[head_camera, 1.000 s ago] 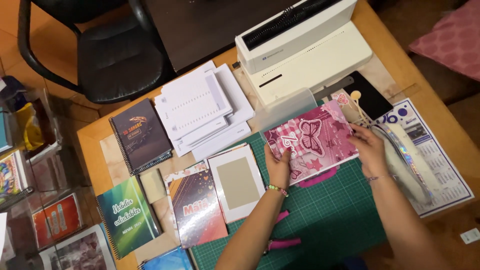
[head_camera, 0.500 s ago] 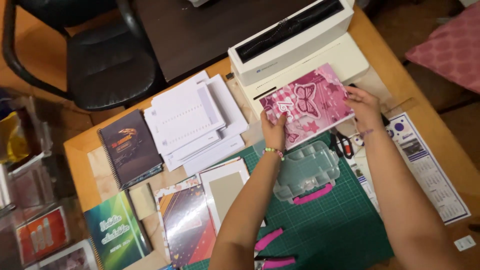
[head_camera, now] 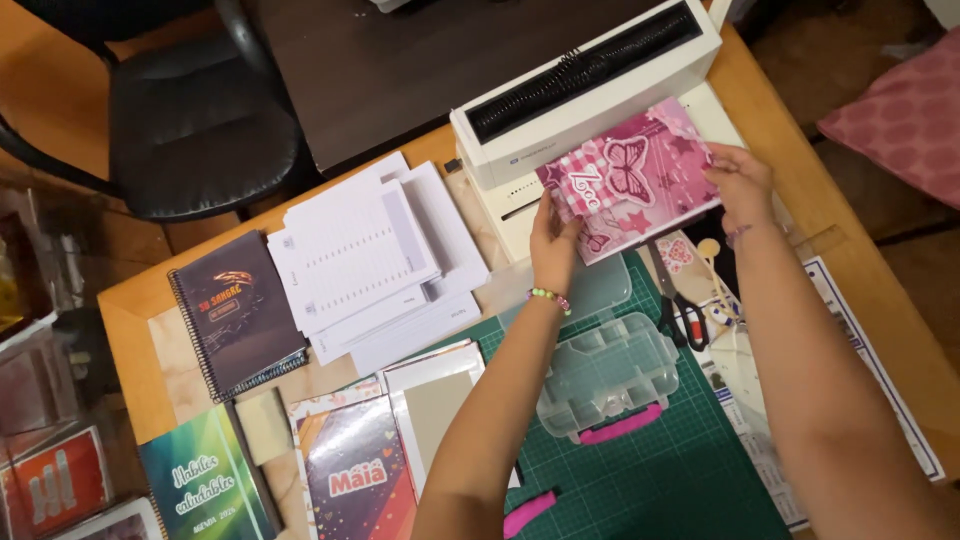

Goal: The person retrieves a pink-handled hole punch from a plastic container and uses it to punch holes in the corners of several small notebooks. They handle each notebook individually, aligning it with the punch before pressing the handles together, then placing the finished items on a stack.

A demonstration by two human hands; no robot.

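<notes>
Pink cover sheet (head_camera: pixel 632 178), glossy card printed with butterflies and stars, is now held up at the cream binding machine (head_camera: pixel 590 95) near the desk's far edge; a second ago it lay flat on the green cutting mat (head_camera: pixel 680 470). Its upper edge meets the machine's front, below the black comb slot.

Left hand (head_camera: pixel 553 243) pinches the sheet's lower left corner, fingers closed on it; bead bracelet on that wrist. Right hand (head_camera: pixel 738 180) grips the sheet's right edge, thumb on top.

With the sheet lifted, a clear plastic compartment case (head_camera: pixel 610 375) with a pink latch shows on the mat, uncovered since the earliest frame. Black-handled scissors (head_camera: pixel 680 315) lie just right of it, on printed paper.

Left of the machine: fanned stack of white lined pages (head_camera: pixel 365 265), matte. Further toward the desk's left edge, a dark spiral-bound notebook (head_camera: pixel 235 315). Near edge: a green cover (head_camera: pixel 205 485) and a multicoloured glossy cover (head_camera: pixel 360 480), side by side. A black chair (head_camera: pixel 200 120) stands beyond the desk's far left corner.
</notes>
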